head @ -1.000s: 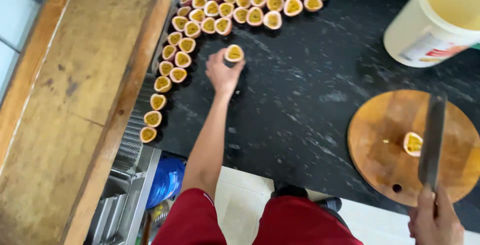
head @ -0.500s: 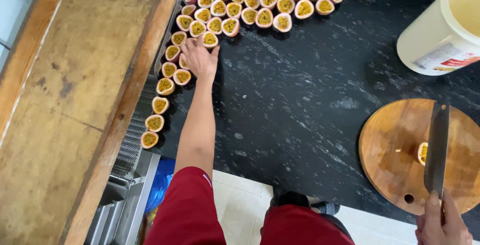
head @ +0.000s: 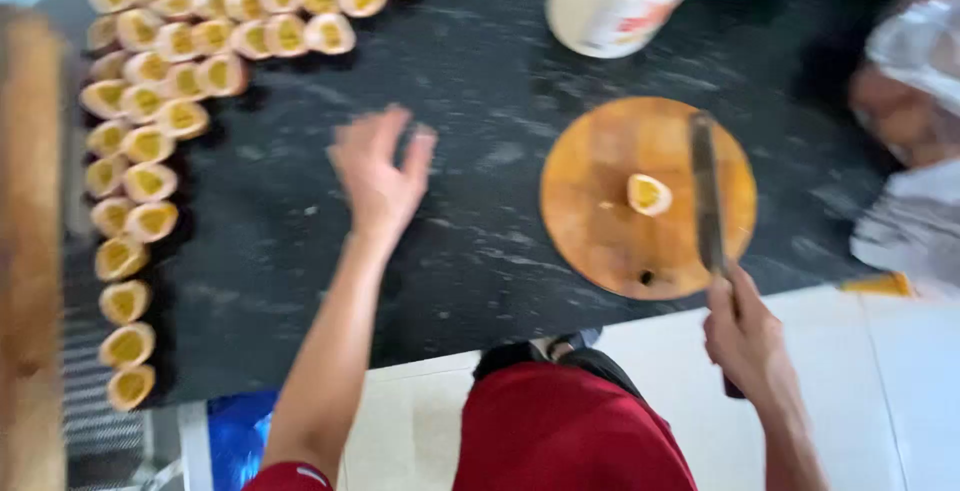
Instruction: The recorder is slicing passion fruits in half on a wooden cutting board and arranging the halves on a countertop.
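Observation:
My left hand [head: 378, 176] hovers empty over the black stone counter [head: 480, 241], fingers spread, between the rows of halved passion fruit [head: 150, 141] and the round wooden cutting board [head: 600, 231]. My right hand [head: 745, 336] grips the handle of a large knife [head: 706, 191], whose blade lies across the board. One passion fruit half [head: 648, 194] sits cut side up on the board, just left of the blade.
A white bucket [head: 615, 1] of yellow pulp stands at the back of the counter. A clear plastic bag [head: 915, 121] lies at the right. A wooden board [head: 30, 251] runs along the left edge. White floor tiles lie below the counter edge.
My left hand has set a fruit half into the rows and swung back right, empty, toward the cutting board. The view has shifted right. The knife stays in my right hand.

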